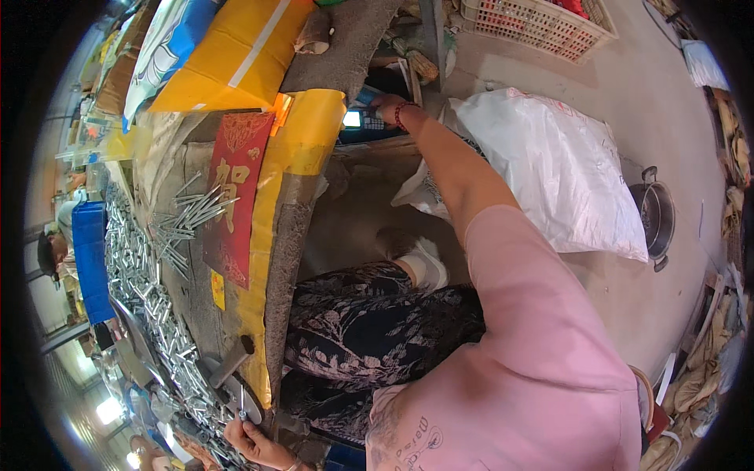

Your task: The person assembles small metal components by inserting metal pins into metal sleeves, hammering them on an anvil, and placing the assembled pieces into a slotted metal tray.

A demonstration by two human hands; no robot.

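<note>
While the right hand (386, 104) rests fingers curled on a lit phone (358, 119) beside the white sack (550, 169), the left hand (250, 439) pinches a small metal pin (243, 408) at the table edge (276, 259).

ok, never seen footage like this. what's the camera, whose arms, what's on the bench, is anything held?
There is no machine here: a person wears a fisheye camera on the head, looking down, so straight edges bend near the rim. The pink sleeve and patterned trousers are the wearer's own. The right hand reaches far out to a small device with a lit screen. The left hand, at the lower edge, pinches a small metal pin. The workbench is wrapped in yellow tape and carries a red printed sheet, loose long nails and a heap of short metal tubes. A white sack lies on the floor.
</note>
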